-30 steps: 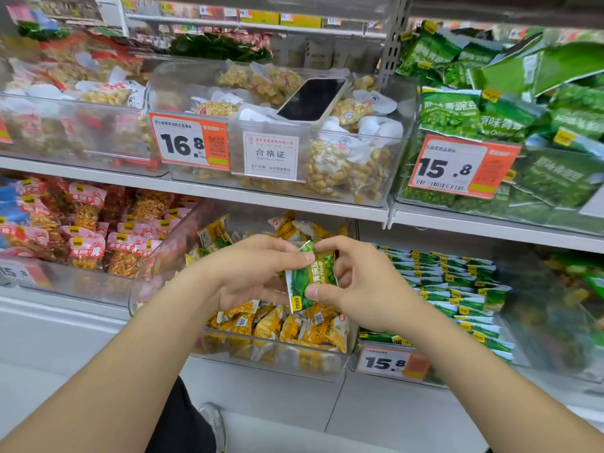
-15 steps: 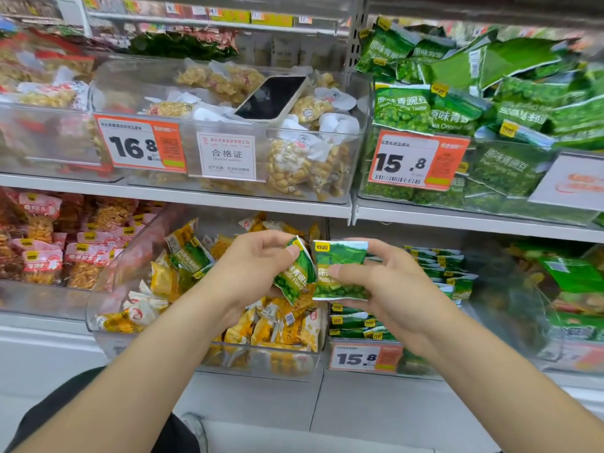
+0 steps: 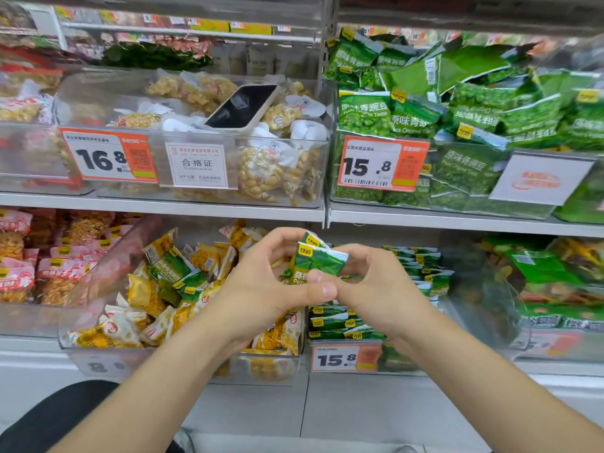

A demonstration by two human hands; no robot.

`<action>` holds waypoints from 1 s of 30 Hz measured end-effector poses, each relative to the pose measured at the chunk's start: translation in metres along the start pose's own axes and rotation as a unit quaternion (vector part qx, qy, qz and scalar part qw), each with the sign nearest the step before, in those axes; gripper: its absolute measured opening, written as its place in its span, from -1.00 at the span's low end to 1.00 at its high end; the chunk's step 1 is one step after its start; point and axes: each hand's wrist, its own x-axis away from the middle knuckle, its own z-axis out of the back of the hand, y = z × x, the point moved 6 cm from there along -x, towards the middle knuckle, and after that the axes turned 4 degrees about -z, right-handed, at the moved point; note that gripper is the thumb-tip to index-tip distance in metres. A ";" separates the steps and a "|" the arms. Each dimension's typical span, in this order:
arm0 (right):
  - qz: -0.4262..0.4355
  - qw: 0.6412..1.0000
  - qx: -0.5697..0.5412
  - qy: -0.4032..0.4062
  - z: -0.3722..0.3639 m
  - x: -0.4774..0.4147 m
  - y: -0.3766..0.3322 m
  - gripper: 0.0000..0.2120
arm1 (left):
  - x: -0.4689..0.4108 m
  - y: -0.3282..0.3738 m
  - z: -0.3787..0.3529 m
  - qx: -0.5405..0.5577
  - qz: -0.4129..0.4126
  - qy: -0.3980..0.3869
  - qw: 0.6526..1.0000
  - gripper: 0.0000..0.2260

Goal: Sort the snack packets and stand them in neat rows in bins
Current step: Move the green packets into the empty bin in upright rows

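1. Shop shelving, lower tier. Just in front of it are the small green foil snack packets (image 3: 315, 260), pressed face to face and roughly upright, gripped between both hands.
2. Left hand (image 3: 261, 282): fingers curled over the packets' left side, thumb across the front. Right hand (image 3: 376, 289): fingers curled round the right side, thumb meeting the other thumb.
3. Change: half a second ago each hand held one packet, the two side by side. They are now closed into a single stack. Judged to be a sorted bundle squared up for placing.
4. Clear bin of green packets (image 3: 416, 266), standing in rows just behind the right hand; the likely destination.
5. Clear mixed bin (image 3: 104, 273), to the left: yellow packets (image 3: 143, 289) heaped loose, with a stray green packet (image 3: 170, 266) among them still unsorted.
6. Upper tier: clear bin of pale nut packs (image 3: 277, 178) with a dark-screened phone (image 3: 242, 106) lying on top; beside it, large green bags (image 3: 474, 119) tumbled loose.
7. Orange price labels (image 3: 108, 158) on the bin fronts; grey metal shelf edge (image 3: 163, 207) between the tiers.
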 end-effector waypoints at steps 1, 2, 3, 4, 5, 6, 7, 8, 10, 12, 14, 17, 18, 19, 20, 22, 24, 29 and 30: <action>0.005 1.000 0.004 0.018 0.004 0.000 0.002 -0.71 | -0.001 0.001 -0.001 -0.020 -0.009 -0.010 1.000 -0.35; -0.001 0.999 -0.018 0.031 0.008 0.000 0.004 -0.67 | -0.002 0.003 -0.002 -0.046 -0.022 -0.020 0.998 -0.34; -0.007 0.999 -0.036 0.031 0.011 0.000 0.006 -0.63 | -0.003 0.007 -0.003 -0.081 -0.038 -0.025 0.996 -0.35; -0.011 0.999 -0.044 0.024 0.012 0.000 0.005 -0.62 | -0.004 0.010 -0.004 -0.117 -0.052 -0.021 0.992 -0.38; -0.011 0.999 -0.041 0.008 0.013 0.001 0.003 -0.62 | -0.004 0.013 -0.004 -0.144 -0.062 -0.014 0.988 -0.42; -0.010 0.999 -0.035 -0.008 0.014 0.001 0.000 -0.65 | -0.004 0.015 -0.003 -0.160 -0.065 -0.006 0.985 -0.46; -0.005 1.000 -0.022 -0.018 0.016 0.002 -0.003 -0.70 | -0.004 0.017 -0.003 -0.168 -0.066 -0.003 0.984 -0.50; 0.002 1.000 -0.002 -0.020 0.020 0.002 -0.006 -0.75 | -0.005 0.017 -0.003 -0.177 -0.067 -0.006 0.982 -0.52; 0.033 0.997 0.077 -0.003 0.029 0.000 -0.010 -0.81 | -0.007 0.015 -0.002 -0.209 -0.070 -0.025 0.975 -0.55; 0.059 0.987 0.148 0.003 0.033 -0.002 -0.011 -0.80 | -0.008 0.012 -0.007 -0.228 -0.059 -0.065 0.970 -0.56; 0.061 0.985 0.158 -0.016 0.035 -0.004 -0.009 -0.78 | -0.007 0.010 -0.011 -0.226 -0.042 -0.093 0.969 -0.54; 0.081 0.985 0.148 -0.035 0.042 -0.007 -0.011 -0.75 | -0.007 0.012 -0.013 -0.187 -0.022 -0.112 0.976 -0.54; 0.096 0.983 0.151 -0.041 0.044 -0.006 -0.013 -0.74 | -0.006 0.014 -0.014 -0.171 -0.016 -0.121 0.978 -0.54; 0.109 0.981 0.153 -0.050 0.045 -0.005 -0.015 -0.72 | -0.006 0.014 -0.015 -0.160 -0.012 -0.129 0.979 -0.55; 0.116 0.979 0.155 -0.059 0.046 -0.004 -0.016 -0.72 | -0.006 0.014 -0.017 -0.155 -0.011 -0.136 0.978 -0.57; 0.101 0.981 0.144 -0.079 0.046 -0.001 -0.012 -0.73 | -0.006 0.015 -0.022 -0.164 -0.027 -0.132 0.977 -0.62; 0.067 0.985 0.124 -0.101 0.048 0.004 -0.007 -0.77 | -0.007 0.015 -0.028 -0.176 -0.054 -0.112 0.976 -0.66; 0.060 0.972 0.219 -0.067 0.071 0.009 0.000 -0.82 | -0.005 0.007 -0.061 -0.211 -0.086 -0.099 0.969 -0.64; 0.075 0.961 0.262 -0.043 0.077 0.009 0.001 -0.80 | -0.006 0.006 -0.070 -0.241 -0.105 -0.092 0.960 -0.64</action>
